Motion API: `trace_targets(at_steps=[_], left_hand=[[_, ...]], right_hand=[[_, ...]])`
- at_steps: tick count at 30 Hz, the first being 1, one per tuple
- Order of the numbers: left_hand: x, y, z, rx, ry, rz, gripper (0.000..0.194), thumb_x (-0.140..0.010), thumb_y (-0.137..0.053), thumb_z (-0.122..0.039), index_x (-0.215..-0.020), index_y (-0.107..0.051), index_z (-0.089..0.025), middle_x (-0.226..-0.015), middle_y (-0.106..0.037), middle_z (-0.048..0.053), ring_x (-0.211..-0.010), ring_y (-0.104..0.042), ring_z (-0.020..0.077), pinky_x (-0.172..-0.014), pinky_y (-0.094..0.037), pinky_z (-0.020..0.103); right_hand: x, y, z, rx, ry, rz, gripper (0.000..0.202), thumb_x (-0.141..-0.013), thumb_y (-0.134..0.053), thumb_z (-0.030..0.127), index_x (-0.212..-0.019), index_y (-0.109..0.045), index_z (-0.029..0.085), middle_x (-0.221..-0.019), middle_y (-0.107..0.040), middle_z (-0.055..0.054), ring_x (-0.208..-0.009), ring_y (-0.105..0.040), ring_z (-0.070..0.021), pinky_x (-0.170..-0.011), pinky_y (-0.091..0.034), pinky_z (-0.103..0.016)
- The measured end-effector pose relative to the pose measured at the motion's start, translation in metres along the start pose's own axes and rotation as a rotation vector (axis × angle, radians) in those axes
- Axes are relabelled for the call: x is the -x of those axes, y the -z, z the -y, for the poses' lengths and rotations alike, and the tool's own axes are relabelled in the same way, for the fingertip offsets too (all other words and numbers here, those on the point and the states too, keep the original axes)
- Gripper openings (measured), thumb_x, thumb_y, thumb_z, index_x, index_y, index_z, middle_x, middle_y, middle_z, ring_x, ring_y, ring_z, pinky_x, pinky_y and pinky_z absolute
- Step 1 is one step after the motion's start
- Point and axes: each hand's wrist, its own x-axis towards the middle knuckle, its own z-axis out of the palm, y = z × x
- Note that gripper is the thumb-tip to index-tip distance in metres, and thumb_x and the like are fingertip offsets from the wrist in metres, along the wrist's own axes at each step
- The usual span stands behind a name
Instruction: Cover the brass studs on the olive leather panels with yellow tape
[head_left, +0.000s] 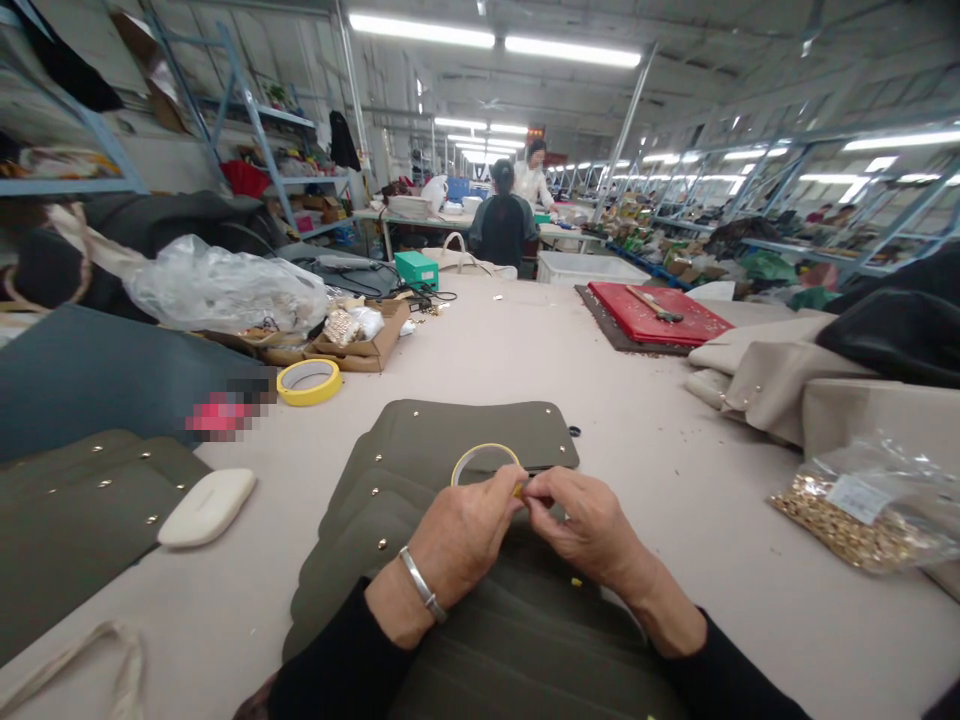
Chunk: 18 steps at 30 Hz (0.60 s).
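Left hand point(461, 525): brought together with the right hand point(592, 522); yellow tape piece point(518, 490) pinched between both.
Tape roll point(486, 448): seen just beyond the left hand, over olive panels point(465, 428).
Olive panels: stacked toward the bench's point(652, 445) near edge.

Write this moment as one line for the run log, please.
left hand: pinching small yellow piece, tape roll alongside | right hand: fingertips at or near same piece | below: olive panels with studs
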Motion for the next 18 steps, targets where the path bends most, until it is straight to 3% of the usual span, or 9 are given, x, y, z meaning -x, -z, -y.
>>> trace_targets(at_steps=[4, 6, 11, 15, 17, 18], left_hand=[[-0.006, 0.001, 0.001, -0.045, 0.017, -0.053, 0.014, -0.095, -0.038, -0.022, -0.095, -0.052, -0.020, -0.084, -0.065, 0.000, -0.075, -0.062, 0.0146, -0.064, -0.047, 0.024], [-0.009, 0.001, 0.001, -0.085, 0.004, -0.071, 0.016, -0.095, -0.039, -0.022, -0.091, -0.053, -0.019, -0.082, -0.064, 0.001, -0.075, -0.061, 0.0142, -0.065, -0.046, 0.024], [-0.016, 0.001, -0.010, -0.229, -0.038, -0.199, 0.021, -0.094, -0.036, -0.021, -0.085, -0.055, -0.017, -0.073, -0.060, 0.003, -0.068, -0.058, 0.0148, -0.061, -0.044, 0.025], [-0.014, 0.001, -0.024, -0.223, -0.088, -0.269, 0.022, -0.094, -0.034, -0.019, -0.084, -0.054, -0.017, -0.072, -0.059, 0.003, -0.067, -0.058, 0.0146, -0.063, -0.044, 0.025], [-0.012, -0.001, -0.026, -0.199, -0.078, -0.241, 0.022, -0.096, -0.033, -0.020, -0.088, -0.053, -0.018, -0.075, -0.061, 0.003, -0.069, -0.059, 0.0146, -0.065, -0.045, 0.025], [-0.011, -0.002, -0.025, -0.208, -0.057, -0.195, 0.021, -0.096, -0.033, -0.020, -0.089, -0.053, -0.018, -0.077, -0.062, 0.003, -0.070, -0.060, 0.0149, -0.064, -0.045, 0.026]], right_hand=[[0.000, 0.000, 0.002, 0.058, -0.042, -0.060, 0.015, -0.081, -0.049, 0.014, -0.078, -0.062, 0.021, -0.069, -0.065, -0.004, -0.063, -0.059, -0.0147, -0.062, -0.046, -0.026], [-0.002, 0.002, 0.005, 0.020, -0.139, -0.082, 0.014, -0.079, -0.051, 0.016, -0.078, -0.064, 0.021, -0.067, -0.065, -0.003, -0.061, -0.059, -0.0142, -0.060, -0.046, -0.025], [-0.015, 0.004, 0.012, -0.426, -0.615, -0.124, 0.015, -0.075, -0.059, 0.030, -0.068, -0.064, 0.018, -0.054, -0.062, -0.001, -0.049, -0.057, -0.0128, -0.049, -0.047, -0.023], [-0.018, 0.006, -0.008, -0.709, -0.910, -0.250, 0.020, -0.065, -0.068, 0.034, -0.062, -0.061, 0.016, -0.049, -0.059, 0.001, -0.043, -0.056, -0.0119, -0.046, -0.052, -0.025], [-0.011, 0.010, -0.023, -0.771, -1.006, -0.186, 0.022, -0.061, -0.071, 0.034, -0.061, -0.060, 0.015, -0.051, -0.059, 0.001, -0.045, -0.056, -0.0108, -0.048, -0.053, -0.024], [-0.006, 0.012, -0.030, -0.798, -1.022, -0.080, 0.023, -0.061, -0.072, 0.034, -0.063, -0.061, 0.014, -0.053, -0.060, 0.001, -0.047, -0.056, -0.0104, -0.049, -0.053, -0.024]])
